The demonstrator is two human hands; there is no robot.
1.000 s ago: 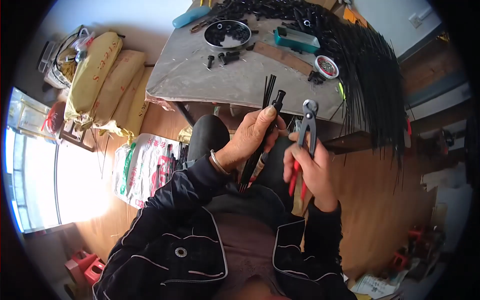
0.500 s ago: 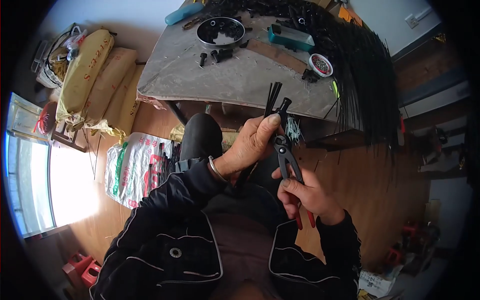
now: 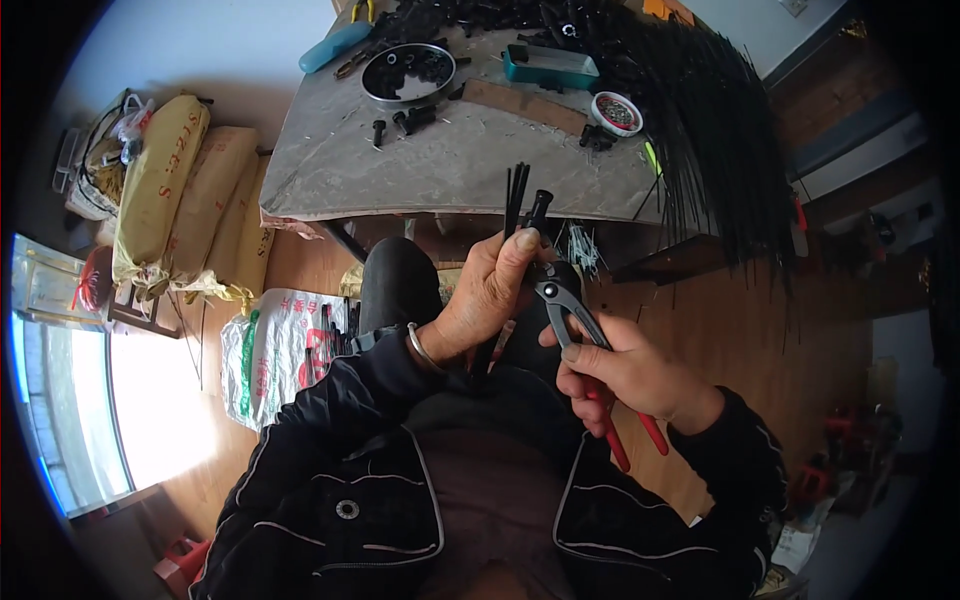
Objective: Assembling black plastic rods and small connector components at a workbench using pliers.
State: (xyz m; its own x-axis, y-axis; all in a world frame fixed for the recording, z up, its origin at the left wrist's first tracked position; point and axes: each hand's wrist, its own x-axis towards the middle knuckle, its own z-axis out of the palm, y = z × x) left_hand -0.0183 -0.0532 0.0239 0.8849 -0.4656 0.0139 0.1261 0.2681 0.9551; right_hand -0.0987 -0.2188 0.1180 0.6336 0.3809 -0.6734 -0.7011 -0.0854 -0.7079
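Observation:
In front of my body, my left hand (image 3: 478, 297) is closed around a bundle of thin black rods (image 3: 516, 192) that stick up above the fingers. A short black plastic fitting (image 3: 540, 207) stands beside the rods, pinched under my left thumb. From the right, my right hand (image 3: 645, 372) grips end-cutting pliers (image 3: 566, 312) with grey jaws and red handles. The pliers' head is right against the left hand, just below the fitting. What lies between the jaws is hidden. Both hands are just short of the table's near edge.
On the grey table (image 3: 320, 165) are a round metal dish (image 3: 368, 88) of black parts, a teal box (image 3: 515, 72), a brown strip (image 3: 525, 106) and a small white bowl (image 3: 606, 122). Long black rods (image 3: 715, 150) hang over its right side. Sacks (image 3: 165, 190) and a plastic bag (image 3: 285, 335) lie left.
The pliers' handles have swung right and spread wider, with my right hand moving that way. My left hand and the rods have shifted slightly left in view as the scene tilted.

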